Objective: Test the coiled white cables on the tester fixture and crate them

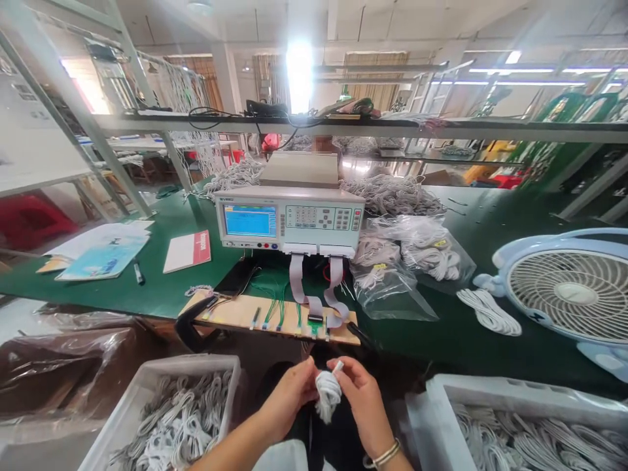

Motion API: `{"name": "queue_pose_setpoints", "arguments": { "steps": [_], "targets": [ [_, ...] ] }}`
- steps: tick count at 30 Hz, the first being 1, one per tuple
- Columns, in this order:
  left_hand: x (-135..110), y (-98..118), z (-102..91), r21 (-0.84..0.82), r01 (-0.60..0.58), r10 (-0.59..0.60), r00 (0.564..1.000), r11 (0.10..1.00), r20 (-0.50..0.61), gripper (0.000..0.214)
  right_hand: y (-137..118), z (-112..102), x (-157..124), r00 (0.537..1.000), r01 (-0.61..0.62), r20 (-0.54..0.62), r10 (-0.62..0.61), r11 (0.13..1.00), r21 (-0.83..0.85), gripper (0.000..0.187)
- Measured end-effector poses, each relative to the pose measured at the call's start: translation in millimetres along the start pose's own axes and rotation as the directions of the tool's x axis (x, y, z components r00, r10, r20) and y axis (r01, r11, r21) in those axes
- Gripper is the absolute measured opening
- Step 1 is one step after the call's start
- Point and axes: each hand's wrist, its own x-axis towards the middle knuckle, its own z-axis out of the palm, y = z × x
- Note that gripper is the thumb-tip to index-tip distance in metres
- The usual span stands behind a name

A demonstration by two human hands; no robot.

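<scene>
Both my hands meet low in the middle, over my lap, on one coiled white cable (327, 395). My left hand (290, 396) grips the coil from the left, fingers closed. My right hand (362, 400), with a bracelet at the wrist, pinches the cable's end plug at the top of the coil. Just beyond them a wooden test board (245, 313) with green wires and sockets juts from the green bench. Two grey ribbon cables (298, 278) link the board to a white tester (289, 219) with a blue screen.
White bins full of coiled cables stand at my left (169, 418) and right (520, 428). Bagged cable bundles (407, 261) lie right of the tester, then a pale blue fan (564, 288). Papers, a red-and-white booklet (187, 250) and a pen lie at the left.
</scene>
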Motion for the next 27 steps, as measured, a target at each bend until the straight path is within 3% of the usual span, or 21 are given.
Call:
{"name": "queue_pose_setpoints", "arguments": {
  "steps": [3,6,9,14,20,24,27],
  "targets": [
    [6,-1,-5.6,-0.024,0.084,-0.084,0.996,0.996,0.001,0.026,1,0,4,0.991,0.002,0.131,-0.004,1.000,0.012,0.022],
    [15,-4,-8.2,-0.016,0.010,-0.012,0.989,1.000,-0.145,0.037,6,2,5,0.997,0.061,0.054,-0.055,0.993,-0.106,0.022],
    [22,-7,-8.5,-0.012,-0.098,0.092,0.961,0.995,-0.262,0.041,15,4,11,0.999,0.002,-0.047,-0.010,0.987,-0.161,0.024],
    [26,-11,-13.9,0.104,-0.126,0.140,0.980,0.987,-0.142,0.030,23,2,29,0.992,-0.127,-0.008,0.127,0.991,-0.044,0.033],
    [23,-7,-25.5,0.293,-0.269,0.284,0.959,0.917,-0.007,0.023,12,1,38,0.994,-0.105,-0.028,0.102,0.989,-0.104,0.033],
    [23,0,-31.2,0.307,-0.235,0.262,0.964,0.922,-0.050,0.023,12,8,40,0.980,-0.192,-0.039,0.194,0.980,0.053,0.037],
    [28,6,-31.5,0.209,-0.129,0.153,0.983,0.969,-0.103,0.025,14,10,40,0.977,-0.196,-0.066,0.204,0.974,0.109,0.036]
  ]
}}
